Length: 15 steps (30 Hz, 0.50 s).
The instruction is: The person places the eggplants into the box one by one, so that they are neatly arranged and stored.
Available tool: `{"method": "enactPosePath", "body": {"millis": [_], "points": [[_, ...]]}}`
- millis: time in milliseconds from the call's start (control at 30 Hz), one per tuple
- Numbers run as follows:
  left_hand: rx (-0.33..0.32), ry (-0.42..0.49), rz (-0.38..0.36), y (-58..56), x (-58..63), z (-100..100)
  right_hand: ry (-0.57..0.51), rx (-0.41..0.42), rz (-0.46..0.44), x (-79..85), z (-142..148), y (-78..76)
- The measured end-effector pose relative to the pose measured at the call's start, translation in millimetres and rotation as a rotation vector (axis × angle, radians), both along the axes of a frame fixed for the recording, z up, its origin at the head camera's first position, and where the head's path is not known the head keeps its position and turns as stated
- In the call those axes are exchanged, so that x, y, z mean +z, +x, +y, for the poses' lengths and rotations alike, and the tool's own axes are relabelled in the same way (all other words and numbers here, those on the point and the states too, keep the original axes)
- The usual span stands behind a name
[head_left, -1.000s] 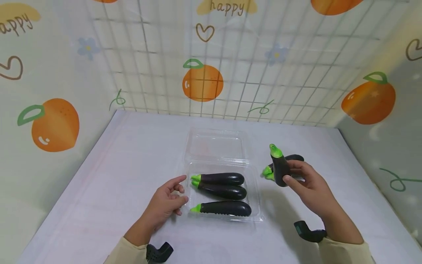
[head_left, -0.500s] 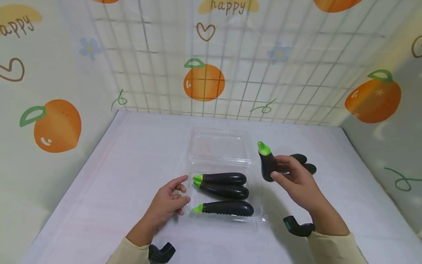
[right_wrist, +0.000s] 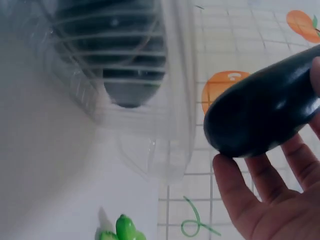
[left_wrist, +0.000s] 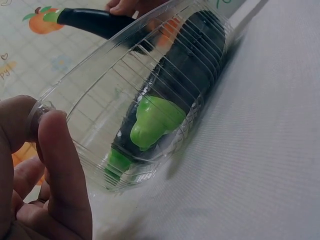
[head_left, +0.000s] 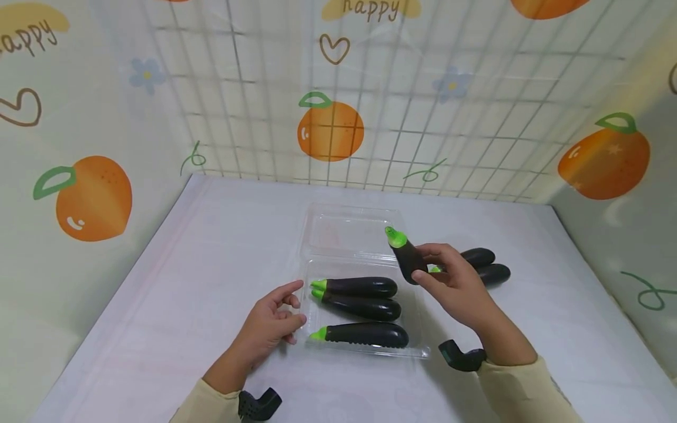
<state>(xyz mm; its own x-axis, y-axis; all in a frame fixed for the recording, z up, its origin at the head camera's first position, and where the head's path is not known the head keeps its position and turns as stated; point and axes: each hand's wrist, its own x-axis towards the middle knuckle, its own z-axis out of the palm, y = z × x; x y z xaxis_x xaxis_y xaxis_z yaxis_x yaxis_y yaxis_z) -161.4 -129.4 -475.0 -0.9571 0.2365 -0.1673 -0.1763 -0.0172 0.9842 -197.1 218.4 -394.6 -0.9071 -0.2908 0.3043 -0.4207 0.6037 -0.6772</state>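
My right hand (head_left: 459, 289) holds an eggplant (head_left: 407, 258) with a bright green stem in the air, tilted with its stem up and leftward. It is above the right back part of a clear plastic clamshell box (head_left: 419, 352). Three more eggplants (head_left: 365, 307) lie crosswise in the box, stems to the left; a gap separates the front one from the other two. At the box's left side my left hand (head_left: 268, 320) pinches its rim between thumb and finger, as the left wrist view shows. In the right wrist view, fingers support the held eggplant (right_wrist: 265, 107) beside the box wall.
Two eggplants (head_left: 494, 274) lie on the white tabletop (head_left: 222, 235) to the right, partly hidden behind my right hand. The box's clear lid (head_left: 346, 226) lies folded back behind its base. A printed cloth (head_left: 338, 76) covers the surrounding walls.
My right hand has carried the eggplant leftward from above the pair on the right to above the box's edge. More of that pair now shows. The left hand stays at the rim.
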Motion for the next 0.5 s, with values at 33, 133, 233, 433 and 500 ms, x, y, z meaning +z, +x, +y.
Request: {"method": "enactPosePath", "body": {"millis": [33,133,233,433,500], "points": [[0.0,-0.001,0.001,-0.1,0.1,-0.2,0.011,0.0,-0.008,0.3,-2.2,-1.0],[0.0,0.0,0.0,-0.1,0.5,-0.9,0.02,0.005,-0.045,1.2,-8.3,-4.3],[0.003,0.003,-0.001,-0.1,0.6,-1.3,0.024,0.007,-0.094,1.6,-12.6,-7.3],[0.011,-0.005,-0.003,-0.9,0.0,-1.9,0.051,-0.003,-0.164,3.5,-17.0,-10.4],[0.015,-0.005,-0.001,-1.3,-0.4,-2.3,0.068,-0.005,-0.181,4.3,-18.4,-11.7]]}}
